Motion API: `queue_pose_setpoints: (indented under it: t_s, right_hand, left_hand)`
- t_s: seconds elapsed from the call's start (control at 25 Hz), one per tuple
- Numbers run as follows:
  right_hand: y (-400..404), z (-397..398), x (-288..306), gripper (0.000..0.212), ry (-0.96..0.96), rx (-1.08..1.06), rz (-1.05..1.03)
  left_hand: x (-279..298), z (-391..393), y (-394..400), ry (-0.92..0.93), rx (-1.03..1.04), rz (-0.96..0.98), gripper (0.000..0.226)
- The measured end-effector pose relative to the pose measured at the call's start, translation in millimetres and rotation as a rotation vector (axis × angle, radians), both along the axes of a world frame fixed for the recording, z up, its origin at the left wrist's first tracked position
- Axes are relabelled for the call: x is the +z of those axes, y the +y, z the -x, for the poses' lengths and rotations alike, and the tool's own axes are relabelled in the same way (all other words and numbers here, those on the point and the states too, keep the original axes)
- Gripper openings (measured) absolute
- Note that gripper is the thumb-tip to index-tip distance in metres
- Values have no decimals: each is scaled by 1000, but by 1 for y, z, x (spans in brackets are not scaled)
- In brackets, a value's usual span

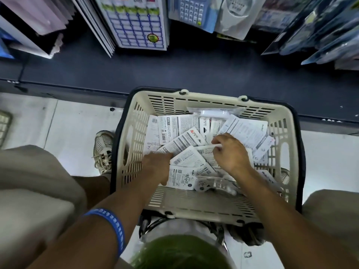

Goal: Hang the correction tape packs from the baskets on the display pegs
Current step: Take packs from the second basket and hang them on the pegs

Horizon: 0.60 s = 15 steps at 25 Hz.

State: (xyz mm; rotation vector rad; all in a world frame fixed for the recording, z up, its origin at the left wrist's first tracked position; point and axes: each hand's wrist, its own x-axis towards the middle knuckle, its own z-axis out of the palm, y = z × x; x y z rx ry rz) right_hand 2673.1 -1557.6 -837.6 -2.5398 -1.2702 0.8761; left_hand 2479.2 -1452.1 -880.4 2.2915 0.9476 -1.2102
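A cream plastic basket with dark handles sits in front of me on the floor, filled with several white correction tape packs lying face down in a loose heap. My left hand reaches into the left part of the heap, its fingers tucked under a pack, and its grip is hidden. My right hand is over the middle of the basket, its fingers pinching the edge of a white pack. No display pegs are in view.
A dark shelf base runs across behind the basket. On it stand calendars, folders and hanging packaged goods. My shoe is left of the basket. A second basket's corner shows at far left.
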Motion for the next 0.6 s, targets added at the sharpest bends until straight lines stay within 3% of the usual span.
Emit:
queue_pose_setpoints:
  t_s: [0.12, 0.28, 0.36, 0.48, 0.6]
  right_hand:
    - [-1, 1, -1, 26, 8, 0, 0]
    - [-4, -2, -1, 28, 20, -9, 7]
    - [-8, -1, -1, 40, 72, 106, 17]
    - [-15, 14, -1, 61, 63, 442, 111]
    - [-11, 16, 2, 42, -59, 502, 67]
  left_hand:
    - [-2, 1, 13, -46, 55, 162, 80]
    - [-7, 0, 2, -228, 167, 345, 90]
    - [-11, -1, -3, -256, 191, 348, 91]
    - [-13, -5, -1, -257, 157, 340, 87]
    - [-8, -8, 2, -232, 114, 355, 89]
